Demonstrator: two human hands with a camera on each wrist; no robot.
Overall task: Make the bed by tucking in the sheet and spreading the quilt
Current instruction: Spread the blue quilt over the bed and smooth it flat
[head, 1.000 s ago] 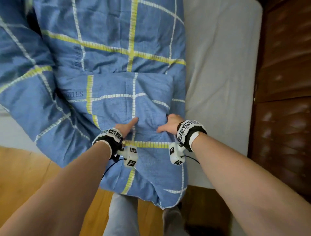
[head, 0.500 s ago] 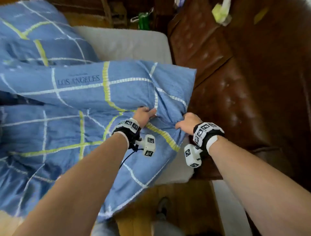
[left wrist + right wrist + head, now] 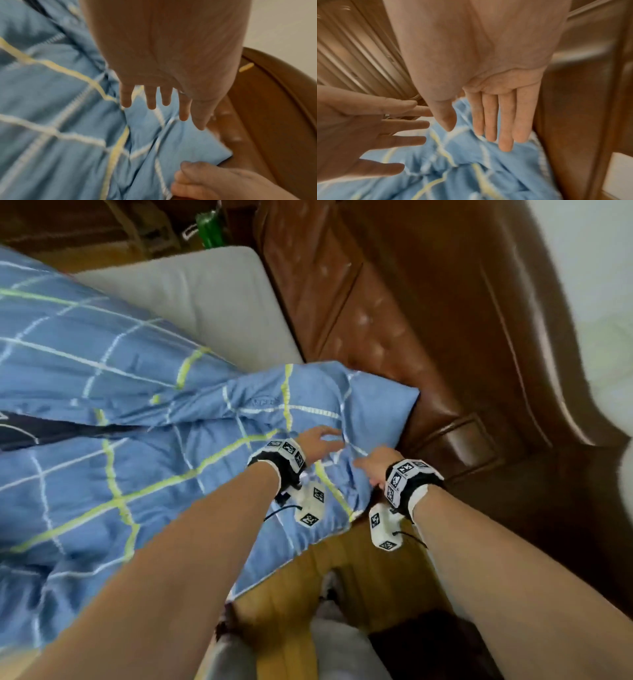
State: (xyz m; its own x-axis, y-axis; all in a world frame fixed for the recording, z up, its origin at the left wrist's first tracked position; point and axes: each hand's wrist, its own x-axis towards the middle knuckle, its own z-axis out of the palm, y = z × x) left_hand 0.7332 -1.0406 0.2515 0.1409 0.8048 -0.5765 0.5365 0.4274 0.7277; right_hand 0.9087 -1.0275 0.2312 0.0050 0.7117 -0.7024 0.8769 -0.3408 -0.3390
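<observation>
Quilt [image 3: 144, 446] in blue with yellow and white checks covers most of the bed, bunched into folds, and one corner lies right against the brown padded headboard [image 3: 394, 313]. Its near edge hangs over the side of the bed above the wooden floor [image 3: 363, 573]. Past the quilt a bare strip of pale grey sheet [image 3: 205, 299] stays uncovered along the headboard, running away to the far side. Floor is open beside the bed, where the person's grey trouser legs [image 3: 342, 645] stand; on the right the carved wooden end of the headboard closes off that side.

Both arms reach forward and down over the quilt's corner, side by side and near each other. The left hand [image 3: 318, 441] is spread, fingers [image 3: 150, 99] straight and slightly apart, palm down just above the fabric; whether the fingertips touch it cannot be told because of the blur. The right hand [image 3: 376, 465] is also flat, its fingers [image 3: 506, 121] straight and close together, pointing down at the quilt next to the headboard, thumb held off to the side. Neither hand holds any fabric. Each wrist wears a black band with white marker blocks.
</observation>
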